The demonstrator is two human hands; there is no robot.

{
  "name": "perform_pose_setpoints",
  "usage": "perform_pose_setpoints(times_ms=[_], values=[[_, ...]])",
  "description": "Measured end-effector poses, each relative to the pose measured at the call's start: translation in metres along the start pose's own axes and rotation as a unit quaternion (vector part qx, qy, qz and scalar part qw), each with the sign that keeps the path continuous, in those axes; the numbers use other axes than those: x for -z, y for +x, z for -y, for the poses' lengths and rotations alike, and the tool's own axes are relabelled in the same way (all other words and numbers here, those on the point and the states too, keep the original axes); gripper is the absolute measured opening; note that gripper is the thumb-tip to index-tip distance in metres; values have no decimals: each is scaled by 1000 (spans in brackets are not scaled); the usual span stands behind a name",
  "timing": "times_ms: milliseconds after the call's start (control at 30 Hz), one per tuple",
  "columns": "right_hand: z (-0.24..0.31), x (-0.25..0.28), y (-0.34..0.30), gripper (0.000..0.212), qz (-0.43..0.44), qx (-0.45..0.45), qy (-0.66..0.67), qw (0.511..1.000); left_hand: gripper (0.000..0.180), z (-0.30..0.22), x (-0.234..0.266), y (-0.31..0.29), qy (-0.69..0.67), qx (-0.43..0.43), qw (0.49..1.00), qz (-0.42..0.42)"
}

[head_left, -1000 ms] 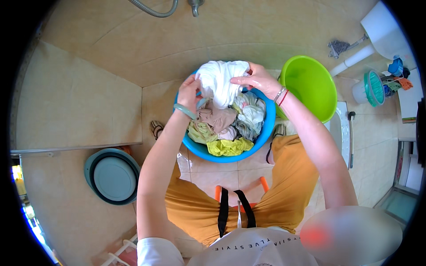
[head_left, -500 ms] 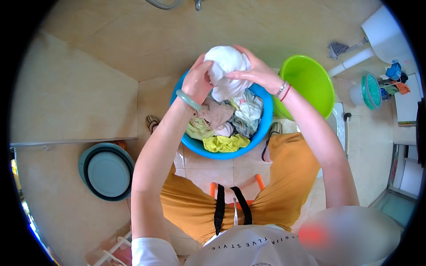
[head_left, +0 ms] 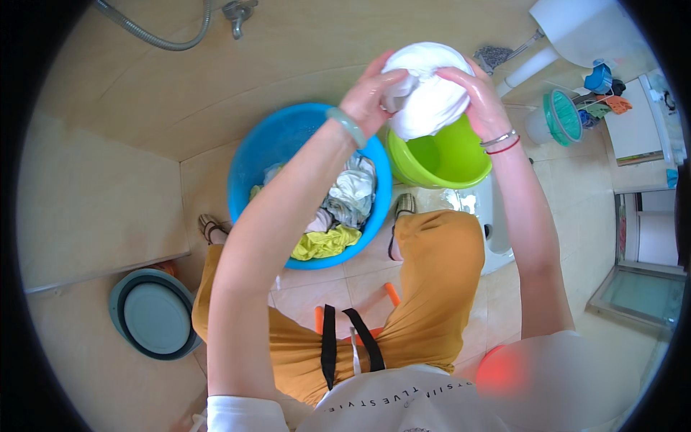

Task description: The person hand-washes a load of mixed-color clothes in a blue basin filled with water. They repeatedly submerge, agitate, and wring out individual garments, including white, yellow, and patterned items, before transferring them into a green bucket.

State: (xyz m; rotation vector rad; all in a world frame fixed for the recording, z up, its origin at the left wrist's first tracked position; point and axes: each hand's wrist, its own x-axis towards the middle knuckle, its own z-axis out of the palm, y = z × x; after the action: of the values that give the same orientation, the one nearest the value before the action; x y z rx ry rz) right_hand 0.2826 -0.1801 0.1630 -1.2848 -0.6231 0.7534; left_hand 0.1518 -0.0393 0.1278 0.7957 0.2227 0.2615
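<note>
A bunched white cloth point(head_left: 430, 97), wet-looking and folded into a bundle, is gripped between my two hands. My left hand point(head_left: 366, 97) holds its left side, and my right hand point(head_left: 484, 104) clasps the other side with the thumb across the front. Beneath the cloth stands a bright green bucket point(head_left: 446, 162), its far rim hidden by the bundle. Left of it, a large blue basin point(head_left: 252, 140) holds a heap of clothes, partly covered by my left forearm. White and grey garments point(head_left: 353, 191) and a yellow one point(head_left: 326, 243) show there.
A grey-green collapsible basin point(head_left: 158, 320) lies at the left. Behind are a tap point(head_left: 237, 18) and a shower hose point(head_left: 165, 45). A white floor fixture point(head_left: 498, 223) sits beside the bucket. At the right is a small bin with a green liner point(head_left: 565, 119).
My hands have carried the white cloth from above the blue basin rightward to above the green bucket. The view has also shifted to the right.
</note>
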Motion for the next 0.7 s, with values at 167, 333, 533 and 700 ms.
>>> perform_pose_setpoints(times_ms=[167, 333, 533, 700], values=[[-36, 59, 5, 47, -58, -60, -49, 995, 79, 72, 6, 51, 129, 48, 990, -36], [-112, 106, 0, 55, -124, -142, -33, 982, 79, 73, 1, 25, 183, 218, 954, -99], [-149, 95, -1, 45, -95, -187, -276, 938, 51, 55, 91, -18, 227, 194, 943, -145], [-151, 44, 22, 24, 40, 21, -530, 847, 29, 50, 223, -87, 487, 196, 822, -220]])
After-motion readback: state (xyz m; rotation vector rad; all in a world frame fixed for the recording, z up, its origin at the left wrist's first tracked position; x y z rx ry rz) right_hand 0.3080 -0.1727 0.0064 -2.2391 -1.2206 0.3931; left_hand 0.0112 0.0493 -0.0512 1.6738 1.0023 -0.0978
